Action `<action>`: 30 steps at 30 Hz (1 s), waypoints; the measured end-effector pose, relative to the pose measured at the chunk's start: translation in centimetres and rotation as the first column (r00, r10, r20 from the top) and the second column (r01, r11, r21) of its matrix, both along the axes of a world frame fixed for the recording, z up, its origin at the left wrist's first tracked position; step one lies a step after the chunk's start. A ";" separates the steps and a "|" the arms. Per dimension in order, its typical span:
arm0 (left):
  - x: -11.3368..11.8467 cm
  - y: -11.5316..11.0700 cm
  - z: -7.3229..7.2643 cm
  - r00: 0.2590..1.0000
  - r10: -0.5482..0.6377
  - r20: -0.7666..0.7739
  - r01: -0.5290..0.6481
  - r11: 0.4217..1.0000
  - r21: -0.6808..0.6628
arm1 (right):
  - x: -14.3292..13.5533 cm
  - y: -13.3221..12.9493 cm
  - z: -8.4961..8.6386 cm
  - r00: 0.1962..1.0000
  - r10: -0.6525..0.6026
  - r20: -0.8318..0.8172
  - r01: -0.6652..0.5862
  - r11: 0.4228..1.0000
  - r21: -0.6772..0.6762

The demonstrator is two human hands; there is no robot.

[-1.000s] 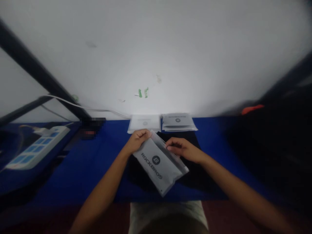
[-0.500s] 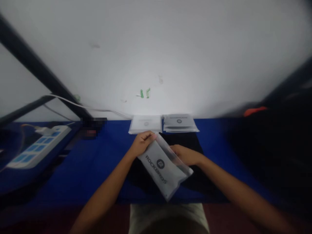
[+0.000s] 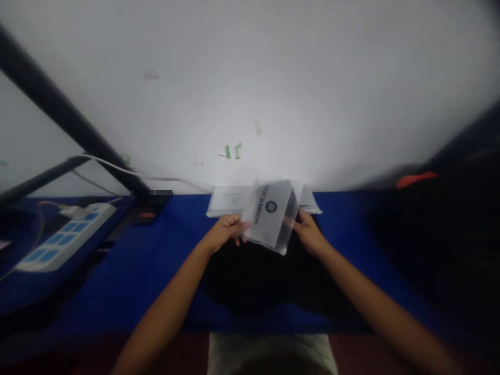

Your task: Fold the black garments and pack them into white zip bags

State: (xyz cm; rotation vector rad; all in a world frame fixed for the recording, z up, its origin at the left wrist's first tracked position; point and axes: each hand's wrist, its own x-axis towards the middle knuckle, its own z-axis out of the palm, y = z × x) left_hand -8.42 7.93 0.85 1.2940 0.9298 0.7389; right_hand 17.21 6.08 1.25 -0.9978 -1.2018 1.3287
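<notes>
A translucent plastic bag (image 3: 269,216) with a black ROCKBROS print is held up between my hands, tilted, with its clear strip toward the right. My left hand (image 3: 226,232) pinches its lower left edge. My right hand (image 3: 308,229) grips the clear strip on the right side. Behind it lie a left stack of similar bags (image 3: 226,202) and a right stack of bags (image 3: 309,200), the right one mostly hidden by the held bag. Below my hands a black cloth-like item (image 3: 250,276) rests on the blue table (image 3: 156,276).
A white power strip (image 3: 66,239) with blue sockets sits at the left, a plug in its far end. A white cable (image 3: 133,172) runs along the wall. Dark frame bars stand at the left. A large dark mass with an orange item (image 3: 416,179) fills the right.
The held bag has moved up and turned, its print now running steeply. My right hand has moved up to its right edge. More of the black item shows.
</notes>
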 end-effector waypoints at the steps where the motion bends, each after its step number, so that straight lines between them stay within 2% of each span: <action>1: -0.4 0.4 -0.2 0.997 0.082 0.010 -0.082 0.997 0.006 | 0.2 0.0 0.0 0.999 0.019 -0.033 -0.020 0.999 -0.028; 4: -1.1 1.6 -0.6 0.936 0.333 0.117 -0.334 0.943 -0.015 | 0.7 -0.4 -0.1 0.992 0.057 -0.116 -0.075 0.986 -0.152; 6: -0.9 1.9 -0.8 0.865 0.431 0.257 -0.425 0.901 -0.080 | 0.8 -0.6 -0.3 0.990 0.056 -0.128 -0.078 0.981 -0.178; 8: -0.1 1.6 -0.9 0.817 0.427 0.388 -0.401 0.904 -0.151 | 0.9 -0.6 -0.6 0.993 0.032 -0.115 -0.050 0.987 -0.154; 10: 0.8 0.9 -0.9 0.845 0.335 0.417 -0.281 0.941 -0.187 | 0.9 -0.6 -0.9 0.995 -0.009 -0.103 -0.005 0.991 -0.135; 12: 1.3 0.2 -0.8 0.925 0.203 0.322 -0.149 0.971 -0.187 | 1.1 -0.6 -0.9 0.995 -0.036 -0.098 0.023 0.990 -0.136; 14: 1.2 0.1 -0.6 0.971 0.148 0.187 -0.119 0.980 -0.159 | 1.6 -0.6 -0.7 0.996 -0.030 -0.086 0.017 0.988 -0.152; 15: 0.9 0.2 -0.5 0.976 0.174 0.128 -0.158 0.979 -0.125 | 1.9 -0.6 -0.4 0.997 -0.014 -0.078 0.002 0.987 -0.163; 17: -0.2 1.0 -0.2 0.953 0.302 -0.002 -0.302 0.953 0.004 | 2.5 -0.7 0.2 0.997 0.047 -0.062 -0.058 0.979 -0.195; 19: -1.5 2.2 -0.2 0.889 0.432 -0.149 -0.409 0.898 0.164 | 3.1 -0.8 0.7 0.988 0.146 -0.047 -0.153 0.961 -0.229; 21: -3.0 3.4 -0.3 0.807 0.520 -0.280 -0.447 0.848 0.285 | 3.6 -0.8 1.0 0.966 0.254 -0.046 -0.257 0.933 -0.253; 26: -5.8 6.0 -0.9 0.594 0.611 -0.523 -0.427 0.791 0.438 | 4.3 -0.7 0.7 0.896 0.431 -0.111 -0.444 0.850 -0.283; 30: -6.2 6.6 -0.8 0.400 0.640 -0.656 -0.395 0.766 0.507 | 4.7 -0.7 0.2 0.827 0.529 -0.190 -0.562 0.774 -0.290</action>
